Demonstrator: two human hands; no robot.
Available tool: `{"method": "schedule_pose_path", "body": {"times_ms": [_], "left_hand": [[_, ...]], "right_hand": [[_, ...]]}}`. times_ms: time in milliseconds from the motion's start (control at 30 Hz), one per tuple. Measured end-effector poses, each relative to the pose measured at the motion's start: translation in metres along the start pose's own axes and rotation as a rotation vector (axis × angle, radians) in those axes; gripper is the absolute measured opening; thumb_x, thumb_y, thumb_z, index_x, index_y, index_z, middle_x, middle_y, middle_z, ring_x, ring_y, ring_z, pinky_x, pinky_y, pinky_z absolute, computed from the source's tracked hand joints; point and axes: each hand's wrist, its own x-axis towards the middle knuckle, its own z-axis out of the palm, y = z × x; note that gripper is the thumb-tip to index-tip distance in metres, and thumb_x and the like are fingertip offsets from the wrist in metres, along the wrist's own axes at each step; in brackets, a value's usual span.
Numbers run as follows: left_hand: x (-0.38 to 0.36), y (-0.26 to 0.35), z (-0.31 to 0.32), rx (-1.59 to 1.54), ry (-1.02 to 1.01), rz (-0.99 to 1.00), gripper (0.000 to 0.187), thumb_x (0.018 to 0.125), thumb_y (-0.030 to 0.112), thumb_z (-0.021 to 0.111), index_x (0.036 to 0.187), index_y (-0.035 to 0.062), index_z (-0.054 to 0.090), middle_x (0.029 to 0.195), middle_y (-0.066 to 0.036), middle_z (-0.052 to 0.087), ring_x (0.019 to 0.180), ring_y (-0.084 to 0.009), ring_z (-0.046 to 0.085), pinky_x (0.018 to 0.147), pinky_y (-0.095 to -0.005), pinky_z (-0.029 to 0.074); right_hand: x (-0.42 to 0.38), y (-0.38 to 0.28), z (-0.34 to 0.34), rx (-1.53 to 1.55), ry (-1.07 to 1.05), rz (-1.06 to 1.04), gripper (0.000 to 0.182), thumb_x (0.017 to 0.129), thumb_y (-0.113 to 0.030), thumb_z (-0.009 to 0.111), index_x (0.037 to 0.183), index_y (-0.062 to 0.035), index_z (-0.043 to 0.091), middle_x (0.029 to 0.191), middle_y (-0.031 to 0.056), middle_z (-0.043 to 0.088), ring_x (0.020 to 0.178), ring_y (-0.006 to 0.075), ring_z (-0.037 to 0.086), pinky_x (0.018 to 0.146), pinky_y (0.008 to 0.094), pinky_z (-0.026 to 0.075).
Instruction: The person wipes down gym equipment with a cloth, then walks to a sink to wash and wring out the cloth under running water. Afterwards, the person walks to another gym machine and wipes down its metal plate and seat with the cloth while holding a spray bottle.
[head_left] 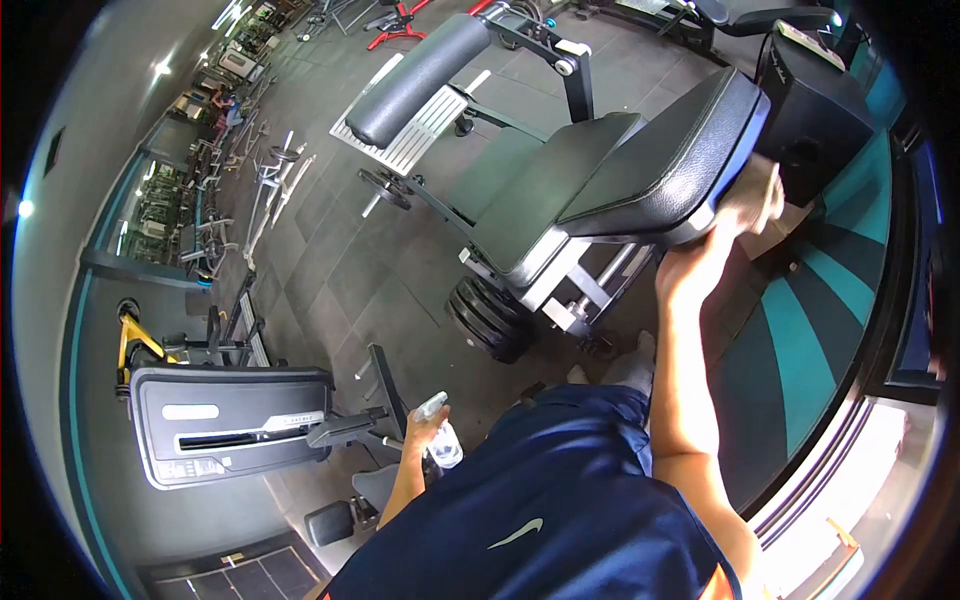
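Note:
My left hand (pixel 422 430), low beside my body, is wrapped round a clear spray bottle (pixel 446 447) with a white trigger head. Reaching forward, my right hand (pixel 705 258) is at the edge of a black padded backrest (pixel 680 150) on a gym machine. Its fingers are smeared by motion and close round a pale, crumpled cloth (pixel 765 196) pressed to the pad's blue-edged back side. The machine's flat black seat (pixel 550 185) lies left of the backrest, and a black roller pad (pixel 420 80) is at its far end.
Black weight plates (pixel 490 318) hang under the machine near my feet. A grey-fronted machine (pixel 235 425) stands at left. Beyond the backrest is a large black speaker box (pixel 815 100). Teal and black stripes (pixel 790 350) run along the right side. More gym equipment lines the mirrored wall.

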Motion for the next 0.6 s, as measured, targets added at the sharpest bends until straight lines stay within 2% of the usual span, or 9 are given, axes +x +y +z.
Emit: {"method": "schedule_pose_path", "body": {"times_ms": [67, 167, 233, 333, 433, 500, 533, 567, 600], "left_hand": [[-0.001, 0.014, 0.010, 0.035, 0.014, 0.002, 0.037, 0.082, 0.035, 0.080, 0.099, 0.0030, 0.073, 0.073, -0.001, 0.067, 0.065, -0.0080, 0.059, 0.061, -0.0274, 0.049], [0.004, 0.017, 0.034, -0.149, 0.057, 0.005, 0.040, 0.082, 0.035, 0.080, 0.103, 0.0025, 0.072, 0.075, -0.001, 0.067, 0.066, -0.0084, 0.060, 0.062, -0.0274, 0.049], [0.003, 0.042, 0.048, -0.147, 0.001, -0.040, 0.054, 0.079, 0.040, 0.082, 0.117, 0.0043, 0.067, 0.085, -0.003, 0.068, 0.071, -0.0102, 0.062, 0.066, -0.0274, 0.051], [0.004, 0.068, 0.067, -0.092, -0.054, -0.053, 0.065, 0.078, 0.046, 0.081, 0.126, 0.0061, 0.064, 0.086, -0.001, 0.068, 0.074, -0.0102, 0.063, 0.066, -0.0268, 0.051], [0.003, 0.087, 0.087, -0.130, -0.011, -0.030, 0.062, 0.079, 0.043, 0.081, 0.125, 0.0046, 0.064, 0.081, 0.001, 0.065, 0.071, -0.0091, 0.061, 0.063, -0.0269, 0.049], [-0.006, 0.104, 0.100, -0.223, 0.017, -0.019, 0.048, 0.079, 0.043, 0.081, 0.101, 0.0027, 0.067, 0.075, 0.000, 0.064, 0.066, -0.0084, 0.059, 0.060, -0.0268, 0.048], [-0.010, 0.112, 0.107, -0.269, 0.031, -0.013, 0.044, 0.080, 0.043, 0.081, 0.089, 0.0018, 0.069, 0.071, 0.000, 0.064, 0.064, -0.0081, 0.058, 0.059, -0.0268, 0.047], [-0.016, 0.120, 0.113, -0.243, 0.059, -0.030, 0.044, 0.080, 0.042, 0.081, 0.096, 0.0025, 0.070, 0.074, 0.000, 0.065, 0.065, -0.0084, 0.059, 0.060, -0.0263, 0.048], [-0.015, 0.127, 0.121, -0.246, 0.063, -0.034, 0.044, 0.080, 0.042, 0.081, 0.096, 0.0025, 0.070, 0.074, 0.000, 0.065, 0.065, -0.0084, 0.059, 0.060, -0.0263, 0.048]], "right_hand": [[0.037, -0.010, 0.006, 0.162, -0.023, 0.017, 0.038, 0.102, -0.034, 0.049, 0.123, -0.0033, 0.056, 0.121, 0.0039, 0.060, 0.110, 0.0173, 0.057, 0.101, 0.0346, 0.041], [-0.009, -0.010, 0.008, -0.236, 0.089, -0.051, 0.044, 0.098, -0.030, 0.047, 0.129, 0.0015, 0.050, 0.129, 0.0108, 0.054, 0.117, 0.0225, 0.052, 0.104, 0.0350, 0.039], [-0.051, 0.001, -0.001, -0.497, 0.057, -0.143, 0.048, 0.096, -0.027, 0.046, 0.132, 0.0047, 0.046, 0.134, 0.0155, 0.050, 0.121, 0.0259, 0.049, 0.105, 0.0352, 0.037], [-0.032, -0.003, -0.015, -0.555, -0.025, -0.095, 0.055, 0.094, -0.025, 0.045, 0.138, 0.0070, 0.040, 0.134, 0.0185, 0.048, 0.118, 0.0272, 0.047, 0.102, 0.0343, 0.036], [0.061, -0.043, -0.003, -0.418, -0.064, 0.134, 0.059, 0.096, -0.029, 0.047, 0.143, 0.0042, 0.036, 0.114, 0.0137, 0.054, 0.096, 0.0208, 0.049, 0.086, 0.0309, 0.042], [0.105, -0.051, 0.005, -0.321, -0.077, 0.177, 0.062, 0.097, -0.032, 0.049, 0.146, 0.0024, 0.033, 0.102, 0.0104, 0.058, 0.082, 0.0166, 0.051, 0.075, 0.0287, 0.046], [0.116, -0.033, -0.001, -0.211, -0.059, 0.137, 0.060, 0.099, -0.034, 0.049, 0.144, 0.0029, 0.036, 0.104, 0.0110, 0.059, 0.083, 0.0168, 0.053, 0.076, 0.0274, 0.047], [0.114, -0.027, -0.002, -0.364, -0.084, 0.055, 0.055, 0.100, -0.035, 0.049, 0.140, 0.0024, 0.041, 0.119, 0.0127, 0.057, 0.102, 0.0171, 0.053, 0.091, 0.0290, 0.042], [0.124, -0.026, -0.003, -0.364, -0.089, 0.058, 0.055, 0.100, -0.035, 0.049, 0.140, 0.0024, 0.041, 0.119, 0.0127, 0.057, 0.102, 0.0171, 0.053, 0.091, 0.0290, 0.042]]}}
